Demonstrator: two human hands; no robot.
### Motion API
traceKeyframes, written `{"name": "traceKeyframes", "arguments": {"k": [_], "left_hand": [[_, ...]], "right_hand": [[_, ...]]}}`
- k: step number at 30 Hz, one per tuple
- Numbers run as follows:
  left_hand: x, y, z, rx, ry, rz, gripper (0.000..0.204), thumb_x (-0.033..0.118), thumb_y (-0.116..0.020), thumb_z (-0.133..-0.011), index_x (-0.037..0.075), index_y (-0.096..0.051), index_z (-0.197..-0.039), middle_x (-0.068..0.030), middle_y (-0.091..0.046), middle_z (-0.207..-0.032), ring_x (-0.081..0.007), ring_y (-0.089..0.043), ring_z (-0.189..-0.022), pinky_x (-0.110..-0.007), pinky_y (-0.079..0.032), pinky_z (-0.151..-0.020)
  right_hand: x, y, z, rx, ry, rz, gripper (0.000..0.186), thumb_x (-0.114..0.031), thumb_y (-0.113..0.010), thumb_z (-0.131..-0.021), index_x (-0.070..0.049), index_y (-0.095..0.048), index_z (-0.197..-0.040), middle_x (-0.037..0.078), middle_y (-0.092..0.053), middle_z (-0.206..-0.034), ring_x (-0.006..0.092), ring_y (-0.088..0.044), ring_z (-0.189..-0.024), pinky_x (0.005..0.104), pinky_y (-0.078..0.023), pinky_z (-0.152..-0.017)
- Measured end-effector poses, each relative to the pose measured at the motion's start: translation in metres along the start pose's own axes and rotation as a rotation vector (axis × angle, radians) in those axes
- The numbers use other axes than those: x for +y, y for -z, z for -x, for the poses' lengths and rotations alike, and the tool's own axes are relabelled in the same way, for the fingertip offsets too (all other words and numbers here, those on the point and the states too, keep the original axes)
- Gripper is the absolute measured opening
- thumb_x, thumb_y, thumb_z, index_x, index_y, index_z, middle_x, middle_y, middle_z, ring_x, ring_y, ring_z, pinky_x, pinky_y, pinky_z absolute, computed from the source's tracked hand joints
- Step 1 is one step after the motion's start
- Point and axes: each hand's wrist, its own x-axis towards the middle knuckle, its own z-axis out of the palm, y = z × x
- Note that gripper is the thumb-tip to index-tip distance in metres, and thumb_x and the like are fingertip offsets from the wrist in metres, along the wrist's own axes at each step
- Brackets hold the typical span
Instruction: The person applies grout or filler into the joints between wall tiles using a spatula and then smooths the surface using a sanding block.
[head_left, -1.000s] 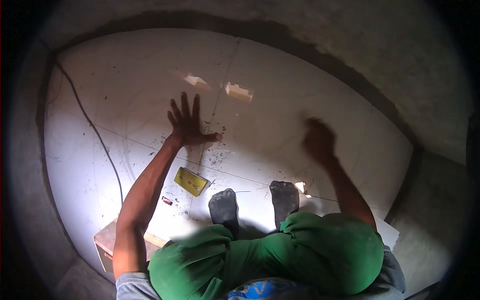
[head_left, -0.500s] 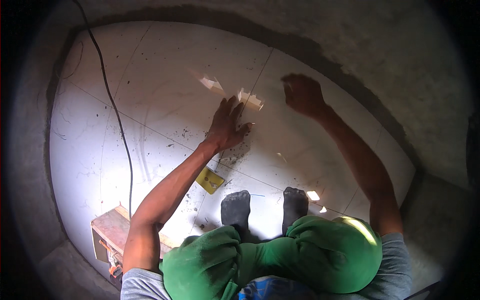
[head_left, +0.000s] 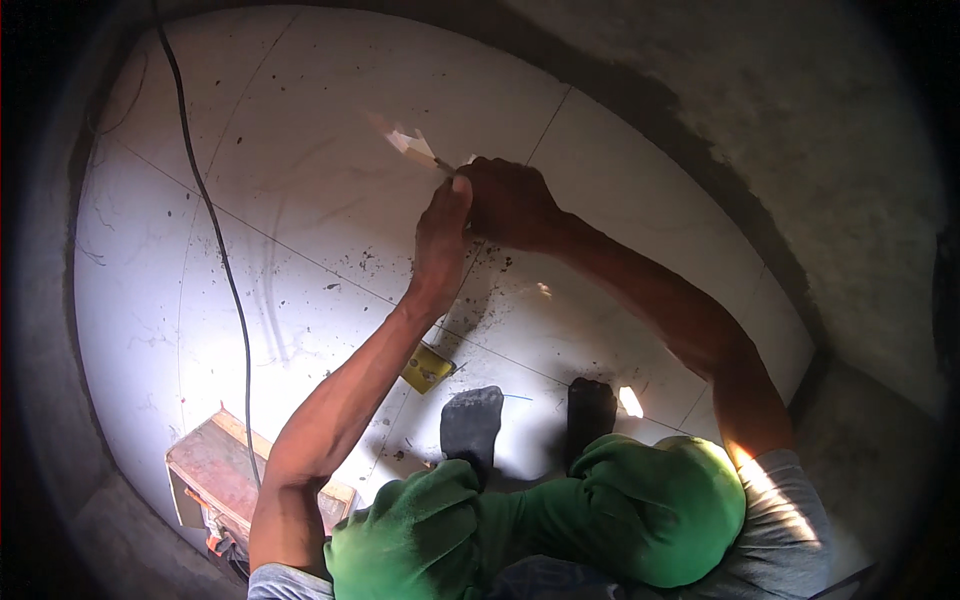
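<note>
White floor tiles [head_left: 320,110] spread across the frame, and over them, at upper centre, the person's left hand [head_left: 440,240] meets the right hand [head_left: 515,203]. The right fingers are curled inward; whether either hand grasps anything cannot be told. Below, near frame centre, a yellow rectangular piece [head_left: 428,370] lies partly hidden by the left forearm.

Unfinished room, bare cement walls [head_left: 800,130], grit-specked tiled floor [head_left: 330,200]

The left forearm [head_left: 350,390] and right forearm [head_left: 640,275] angle inward toward the floor's [head_left: 560,335] far edge; left hand [head_left: 440,245] and right hand [head_left: 512,203] appear together, fingers mostly hidden.
</note>
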Motion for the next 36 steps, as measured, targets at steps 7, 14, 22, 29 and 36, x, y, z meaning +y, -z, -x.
{"name": "traceKeyframes", "arguments": {"k": [7,14,22,29,36], "left_hand": [[-0.015,0.02,-0.07,0.306,0.105,-0.09,0.04,0.032,-0.067,-0.104,-0.001,-0.066,-0.127,-0.0119,-0.07,-0.119,-0.0211,-0.069,-0.105,-0.039,-0.057,-0.086],[-0.006,0.042,-0.147,0.484,-0.048,-0.056,0.024,0.013,-0.078,-0.089,-0.003,-0.074,-0.106,-0.0103,-0.073,-0.097,-0.0225,-0.071,-0.082,-0.036,-0.059,-0.073],[-0.003,-0.019,-0.285,0.369,-0.292,-0.67,0.029,0.018,-0.086,-0.081,-0.004,-0.075,-0.096,-0.0123,-0.075,-0.092,-0.0216,-0.072,-0.079,-0.039,-0.059,-0.069],[-0.02,-0.013,-0.295,0.553,0.0,-0.426,0.026,0.026,-0.081,-0.09,0.005,-0.075,-0.105,-0.0078,-0.076,-0.099,-0.0211,-0.073,-0.086,-0.039,-0.058,-0.076],[-0.01,-0.021,-0.309,0.412,-0.171,-1.087,0.03,0.027,-0.075,-0.099,0.011,-0.072,-0.124,-0.0022,-0.074,-0.108,-0.0192,-0.073,-0.097,-0.037,-0.058,-0.08]], "right_hand": [[0.059,0.022,0.038,0.192,0.035,-0.221,0.041,-0.028,-0.075,-0.092,-0.007,-0.073,-0.128,0.019,-0.074,-0.122,0.0396,-0.071,-0.113,0.0488,-0.057,-0.1],[0.181,0.017,0.067,0.454,-0.06,0.329,0.058,-0.025,-0.077,-0.093,-0.003,-0.061,-0.143,0.022,-0.058,-0.15,0.0414,-0.056,-0.135,0.054,-0.046,-0.113],[0.184,-0.006,0.069,0.435,-0.149,0.249,0.07,-0.028,-0.071,-0.095,-0.002,-0.048,-0.155,0.026,-0.042,-0.164,0.0451,-0.041,-0.15,0.06,-0.033,-0.121],[0.184,0.009,0.064,0.382,-0.195,0.218,0.068,-0.03,-0.07,-0.094,-0.002,-0.05,-0.154,0.025,-0.043,-0.164,0.0441,-0.042,-0.149,0.0599,-0.033,-0.121],[0.184,0.006,0.063,0.345,-0.232,0.208,0.069,-0.03,-0.068,-0.095,-0.004,-0.049,-0.156,0.022,-0.042,-0.165,0.0415,-0.04,-0.151,0.0587,-0.033,-0.12]]}}
